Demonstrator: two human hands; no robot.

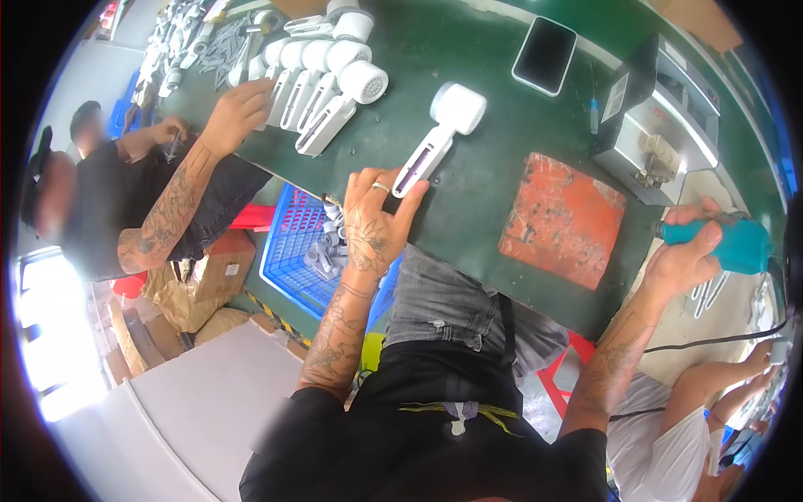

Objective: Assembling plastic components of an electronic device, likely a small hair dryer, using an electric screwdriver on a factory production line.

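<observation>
The left hand rests loosely open at the counter edge, fingertips pinning the handle of a white device that lies flat, head pointing away — steadied for work. The right hand is closed around a teal driver, raised past the counter's right end, beside an orange mat. Open green surface surrounds the device.

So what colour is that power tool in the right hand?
Teal, a blue-green; the power tool in the right hand shows best in the head view.
</observation>
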